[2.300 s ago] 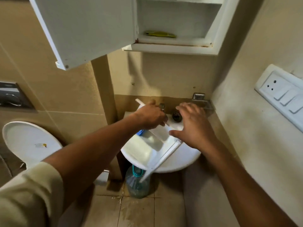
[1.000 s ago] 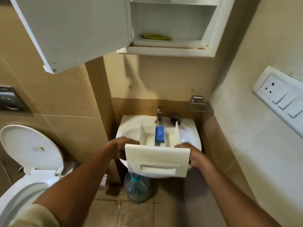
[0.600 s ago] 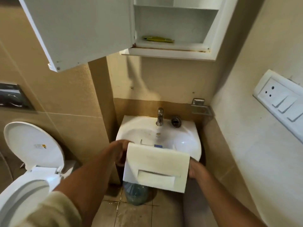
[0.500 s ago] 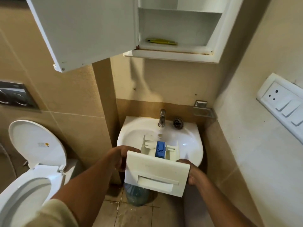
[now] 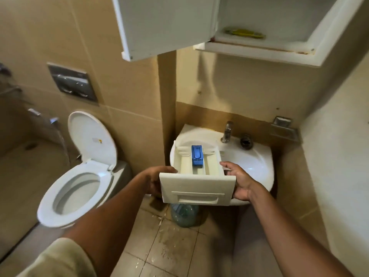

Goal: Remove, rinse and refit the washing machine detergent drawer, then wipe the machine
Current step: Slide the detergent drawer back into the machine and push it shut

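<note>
I hold the white detergent drawer (image 5: 197, 186) level over the front of the white washbasin (image 5: 257, 162), its front panel facing me. A blue insert (image 5: 197, 155) sits in its middle compartment. My left hand (image 5: 152, 182) grips the drawer's left end, partly hidden behind the front panel. My right hand (image 5: 238, 180) grips the right end, thumb on the side wall. The tap (image 5: 227, 132) stands at the basin's back, with no water seen running. The washing machine is out of view.
An open cabinet door (image 5: 165, 27) hangs overhead just above the basin. A toilet (image 5: 73, 188) with raised lid stands at the left. A water bottle (image 5: 184, 214) sits on the wet tiled floor under the basin. A soap holder (image 5: 284, 128) is on the right wall.
The drawer was turned from slanted in the basin to held by both ends, front panel towards me, then drawn back and left. The view has swung left, showing more of the toilet.
</note>
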The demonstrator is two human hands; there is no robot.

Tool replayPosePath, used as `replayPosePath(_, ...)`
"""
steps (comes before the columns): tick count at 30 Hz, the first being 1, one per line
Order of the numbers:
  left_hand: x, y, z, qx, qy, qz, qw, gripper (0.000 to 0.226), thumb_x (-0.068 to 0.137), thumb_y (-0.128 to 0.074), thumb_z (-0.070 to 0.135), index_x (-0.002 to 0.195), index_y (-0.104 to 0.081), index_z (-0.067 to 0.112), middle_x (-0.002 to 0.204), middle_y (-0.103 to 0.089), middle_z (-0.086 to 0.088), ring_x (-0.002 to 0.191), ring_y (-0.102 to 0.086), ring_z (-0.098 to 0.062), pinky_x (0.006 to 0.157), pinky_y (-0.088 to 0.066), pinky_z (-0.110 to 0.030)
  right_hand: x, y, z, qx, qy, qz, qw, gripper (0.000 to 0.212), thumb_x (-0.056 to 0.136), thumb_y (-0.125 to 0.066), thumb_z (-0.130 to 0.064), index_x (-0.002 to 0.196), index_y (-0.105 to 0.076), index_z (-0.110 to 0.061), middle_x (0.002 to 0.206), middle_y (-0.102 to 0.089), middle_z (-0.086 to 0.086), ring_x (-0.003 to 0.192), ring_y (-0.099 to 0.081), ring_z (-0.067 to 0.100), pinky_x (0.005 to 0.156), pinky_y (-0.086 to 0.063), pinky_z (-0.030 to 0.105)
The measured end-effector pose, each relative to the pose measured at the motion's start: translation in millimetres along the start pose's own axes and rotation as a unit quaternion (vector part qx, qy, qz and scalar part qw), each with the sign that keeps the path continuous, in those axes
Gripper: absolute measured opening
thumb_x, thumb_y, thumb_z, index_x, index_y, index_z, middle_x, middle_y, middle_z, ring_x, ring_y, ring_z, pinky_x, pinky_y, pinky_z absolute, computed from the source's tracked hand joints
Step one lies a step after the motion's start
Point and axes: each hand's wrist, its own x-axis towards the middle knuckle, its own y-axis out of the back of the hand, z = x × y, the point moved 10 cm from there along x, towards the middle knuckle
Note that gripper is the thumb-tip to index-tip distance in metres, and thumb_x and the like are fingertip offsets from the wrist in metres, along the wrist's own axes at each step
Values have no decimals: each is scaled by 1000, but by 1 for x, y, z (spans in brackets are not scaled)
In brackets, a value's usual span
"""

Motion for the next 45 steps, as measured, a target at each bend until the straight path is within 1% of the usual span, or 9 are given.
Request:
replayPosePath(3,-18,41,-34,-38,-28,60,997,28,88,-68,22,110,-63,5,88,-72,-21,79,-69,-31,83,-55,-50,13,-42,14,-36,-11,-33,999,55,85,-55,-56,117,-70,-14,105,-68,20,81,-65,29,78,-50,36)
replayPosePath(8,-64,115,-117,-127,-33,124,983,36,87,-71,22,115,-60,3,103,-72,-22,92,-70,-32,88,-56,-50,21,-141,59,-108,-57,-100,987,52,85,-55,-53,114,-70,-11,100,-70,20,79,-65,30,74,-50,34)
replayPosePath(12,-104,181,-197,-211,-46,179,960,57,74,-81,23,122,-60,3,105,-73,-23,90,-72,-34,75,-59,-48,21,-228,103,-156,-89,-160,971,54,88,-51,-48,122,-68,-9,103,-71,19,81,-66,30,75,-51,37)
replayPosePath(16,-159,232,-274,-277,-55,228,932,43,81,-76,22,116,-62,2,96,-73,-20,77,-71,-29,64,-59,-40,12,-322,153,-217,-97,-209,949,54,87,-53,-46,126,-65,-11,117,-69,20,90,-66,33,89,-51,46)
replayPosePath(22,-257,308,-407,-366,-58,291,882,35,83,-74,23,109,-65,0,87,-71,-14,71,-66,-24,64,-57,-34,-29,-469,250,-300,-131,-277,903,47,93,-45,-40,125,-62,-10,90,-74,12,63,-69,23,63,-52,30)
replayPosePath(30,-384,388,-557,-447,-73,368,812,39,78,-79,26,108,-70,3,76,-74,-7,58,-67,-18,51,-52,-28,-100,-639,360,-397,-123,-360,835,49,92,-50,-46,129,-55,-16,127,-63,19,103,-63,30,85,-53,41)
replayPosePath(39,-467,442,-638,-505,-86,417,751,41,80,-78,24,111,-67,-2,80,-71,-13,52,-62,-18,32,-39,-19,-149,-763,423,-432,-121,-434,781,53,89,-51,-48,131,-48,-16,127,-59,19,99,-63,29,85,-55,43)
replayPosePath(43,-476,475,-654,-536,-87,415,730,51,79,-78,26,118,-63,-3,82,-71,-16,50,-65,-20,33,-42,-20,-144,-811,436,-439,-122,-454,766,50,89,-50,-51,127,-51,-17,127,-61,20,103,-63,30,98,-50,48)
replayPosePath(45,-478,502,-660,-549,-87,425,714,60,72,-81,31,120,-62,0,86,-70,-19,57,-67,-23,49,-56,-28,-135,-839,441,-442,-124,-460,760,48,89,-50,-51,124,-53,-19,124,-63,19,104,-63,31,101,-48,50)
